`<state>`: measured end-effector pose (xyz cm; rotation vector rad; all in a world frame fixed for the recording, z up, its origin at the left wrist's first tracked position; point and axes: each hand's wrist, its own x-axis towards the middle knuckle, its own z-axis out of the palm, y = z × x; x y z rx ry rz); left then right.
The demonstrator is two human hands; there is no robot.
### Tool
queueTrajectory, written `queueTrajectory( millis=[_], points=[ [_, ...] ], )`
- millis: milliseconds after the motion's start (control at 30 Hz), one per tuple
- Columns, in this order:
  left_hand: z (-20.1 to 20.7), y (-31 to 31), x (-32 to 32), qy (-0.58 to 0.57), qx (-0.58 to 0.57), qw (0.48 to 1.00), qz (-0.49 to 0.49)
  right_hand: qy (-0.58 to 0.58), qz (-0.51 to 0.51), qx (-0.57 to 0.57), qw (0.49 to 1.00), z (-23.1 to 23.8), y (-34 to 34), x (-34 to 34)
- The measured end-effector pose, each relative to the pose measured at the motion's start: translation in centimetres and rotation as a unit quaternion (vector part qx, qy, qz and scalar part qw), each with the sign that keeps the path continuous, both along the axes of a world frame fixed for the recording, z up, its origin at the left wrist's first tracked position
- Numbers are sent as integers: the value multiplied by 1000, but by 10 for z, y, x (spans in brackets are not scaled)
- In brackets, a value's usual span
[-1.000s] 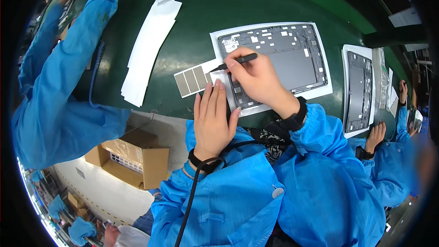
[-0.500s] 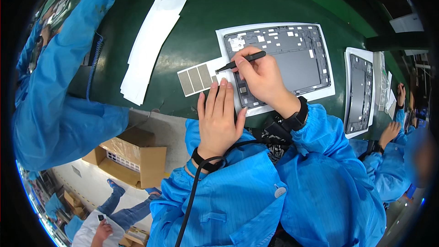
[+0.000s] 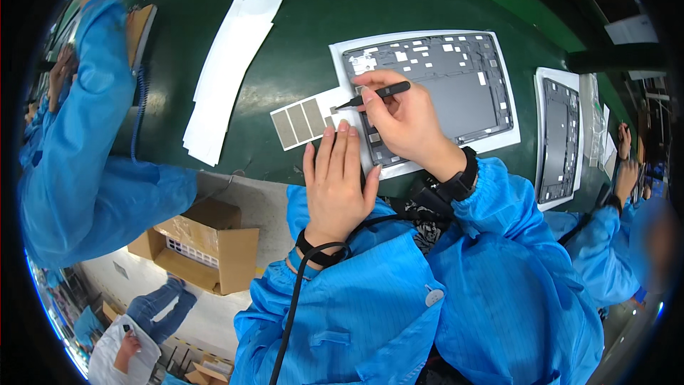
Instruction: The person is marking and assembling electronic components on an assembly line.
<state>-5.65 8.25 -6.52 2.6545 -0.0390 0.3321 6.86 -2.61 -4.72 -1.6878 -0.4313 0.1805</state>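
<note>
My right hand (image 3: 410, 117) pinches a pair of black tweezers (image 3: 390, 90), the tips pointing left at a small grey piece on a white backing sheet (image 3: 324, 102). On that sheet's left part sit several larger grey-brown rectangular pads (image 3: 298, 122). My left hand (image 3: 335, 182) lies flat, fingers stretched out, its fingertips pressing the sheet's near edge. The sheet's right end meets a dark grey tablet-like housing (image 3: 459, 103) dotted with small white pieces, which rests on a white liner (image 3: 509, 139). My right wrist and forearm pass over the housing's near left corner.
A stack of long white paper strips (image 3: 228, 75) lies to the left on the green table (image 3: 299, 21). Another housing (image 3: 559, 139) stands at the right near a co-worker's arm (image 3: 602, 242). A blue-sleeved co-worker (image 3: 92, 93) fills the left edge. An open cardboard box (image 3: 237, 260) is below.
The left co-worker's arm has shifted left, exposing a tan-edged object behind it. A person in white on the floor has moved. My hands and tweezers have barely moved.
</note>
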Motion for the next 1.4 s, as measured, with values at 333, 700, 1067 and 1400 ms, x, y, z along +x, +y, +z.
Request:
queueTrajectory(
  millis=[333, 700, 1067, 1400],
  points=[
    [46, -30, 27, -74, 17, 997, 1, -19, -189, -20, 982, 53, -199, 31],
    [40, -164, 84, -6, -35, 967, -251, -9, -178, -55, 982, 19, -233, 31],
    [40, -170, 82, 34, 12, 969, -246, -48, -171, -192, 965, 39, -225, 29],
    [42, -190, 103, 18, 41, 968, -246, -95, -169, -152, 969, 25, -228, 33]
  ],
)
